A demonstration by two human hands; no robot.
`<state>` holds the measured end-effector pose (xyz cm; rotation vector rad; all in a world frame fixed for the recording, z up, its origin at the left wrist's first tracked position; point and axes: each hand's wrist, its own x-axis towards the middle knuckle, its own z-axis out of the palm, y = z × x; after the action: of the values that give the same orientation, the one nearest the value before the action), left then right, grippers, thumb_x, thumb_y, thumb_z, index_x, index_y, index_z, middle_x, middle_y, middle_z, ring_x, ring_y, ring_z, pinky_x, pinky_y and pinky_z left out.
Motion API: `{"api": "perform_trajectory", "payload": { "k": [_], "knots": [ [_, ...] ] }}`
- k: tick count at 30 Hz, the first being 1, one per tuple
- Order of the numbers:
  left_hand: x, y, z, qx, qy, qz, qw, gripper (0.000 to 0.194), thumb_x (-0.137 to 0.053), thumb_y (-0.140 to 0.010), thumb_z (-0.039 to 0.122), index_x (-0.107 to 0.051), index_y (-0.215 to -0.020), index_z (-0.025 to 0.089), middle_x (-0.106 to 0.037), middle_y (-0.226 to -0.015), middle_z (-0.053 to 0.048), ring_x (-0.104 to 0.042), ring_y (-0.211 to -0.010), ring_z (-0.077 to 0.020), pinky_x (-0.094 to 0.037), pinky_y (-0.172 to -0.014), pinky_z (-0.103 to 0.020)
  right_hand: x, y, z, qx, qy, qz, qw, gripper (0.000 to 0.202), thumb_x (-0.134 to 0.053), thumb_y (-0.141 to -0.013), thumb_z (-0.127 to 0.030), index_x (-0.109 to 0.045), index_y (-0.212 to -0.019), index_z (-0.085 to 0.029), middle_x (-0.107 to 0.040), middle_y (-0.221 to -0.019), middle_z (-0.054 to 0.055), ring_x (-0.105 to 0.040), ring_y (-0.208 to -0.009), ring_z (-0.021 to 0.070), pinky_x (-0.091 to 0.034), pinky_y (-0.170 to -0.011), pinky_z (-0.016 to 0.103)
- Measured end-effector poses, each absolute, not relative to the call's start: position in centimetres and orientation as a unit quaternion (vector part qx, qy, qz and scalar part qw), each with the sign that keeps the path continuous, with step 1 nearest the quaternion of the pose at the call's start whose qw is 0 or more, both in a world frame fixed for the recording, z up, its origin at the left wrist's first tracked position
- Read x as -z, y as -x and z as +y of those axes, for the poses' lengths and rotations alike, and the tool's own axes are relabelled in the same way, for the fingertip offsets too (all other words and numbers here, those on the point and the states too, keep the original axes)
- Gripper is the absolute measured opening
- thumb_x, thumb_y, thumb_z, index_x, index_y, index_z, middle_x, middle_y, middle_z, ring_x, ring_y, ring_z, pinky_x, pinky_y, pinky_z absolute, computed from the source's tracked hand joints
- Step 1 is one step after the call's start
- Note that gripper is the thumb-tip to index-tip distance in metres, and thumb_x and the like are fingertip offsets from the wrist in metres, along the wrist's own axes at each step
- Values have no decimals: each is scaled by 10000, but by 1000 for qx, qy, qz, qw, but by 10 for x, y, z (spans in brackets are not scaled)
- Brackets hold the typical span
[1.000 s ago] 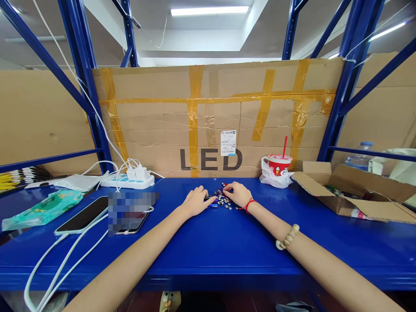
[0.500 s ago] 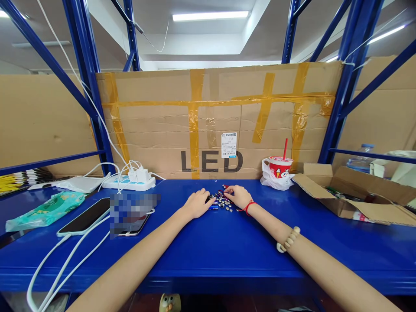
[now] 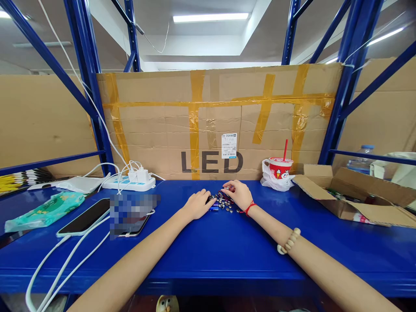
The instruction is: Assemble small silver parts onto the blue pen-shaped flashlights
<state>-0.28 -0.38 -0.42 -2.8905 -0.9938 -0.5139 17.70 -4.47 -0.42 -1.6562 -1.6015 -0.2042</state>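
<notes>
A small heap of shiny round pieces like button cells (image 3: 225,204) lies on the blue tabletop between my hands, with some small cylinders among them. My left hand (image 3: 196,205) rests palm down at the heap's left side, fingers stretched out. A dark cylinder (image 3: 209,199) is by its fingertips, and a blue cylinder (image 3: 213,209), which looks like a battery, lies close to the thumb. Over the heap's far right side, my right hand (image 3: 238,194) has its fingers curled together in a pinch. What they hold, if anything, is too small and covered to name.
A red and white cup (image 3: 280,167) in a plastic bag stands behind on the right, near an open cardboard box (image 3: 351,203). On the left are a power strip (image 3: 143,184), phones (image 3: 86,216), white cables and a green packet (image 3: 47,210). Cardboard (image 3: 156,130) walls the back.
My right hand has lifted slightly and shifted back, its fingers now covering the red piece at the heap's far edge. The left hand stays almost where it was.
</notes>
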Motion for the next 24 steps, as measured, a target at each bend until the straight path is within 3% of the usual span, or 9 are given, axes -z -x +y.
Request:
{"api": "perform_trajectory", "payload": {
  "k": [7,13,18,24],
  "knots": [
    [4,3,-5,168,932,-322,20,436,-143,-848,494,-462,-876,198,-530,-932,-47,-519,-842,-195,-411,-741,-342,2,-165,-51,79,625,-701,334,193,-486,-761,-377,-622,-780,-241,-600,-756,-21,-524,-637,90,-376,-572,206],
    [5,2,-3,168,931,-323,26,432,-146,-847,492,-461,-871,196,-536,-920,-43,-522,-835,-197,-412,-736,-345,1,-164,-52,112,629,-720,272,133,-511,-715,-242,-639,-750,-250,-599,-785,-21,-524,-732,102,-364,-613,206],
    [6,2,-2,169,931,-322,27,429,-152,-846,496,-460,-866,198,-539,-923,-43,-524,-831,-198,-413,-725,-344,0,-162,-53,93,630,-732,242,147,-526,-698,-345,-639,-743,-261,-612,-714,-35,-547,-743,109,-375,-628,212],
    [3,3,-5,162,930,-328,22,405,-169,-851,476,-462,-864,196,-543,-921,-44,-525,-834,-196,-413,-724,-335,0,-158,-55,70,652,-722,223,222,-509,-706,-425,-638,-805,-274,-626,-818,-35,-568,-761,114,-366,-554,205]
  ]
}}
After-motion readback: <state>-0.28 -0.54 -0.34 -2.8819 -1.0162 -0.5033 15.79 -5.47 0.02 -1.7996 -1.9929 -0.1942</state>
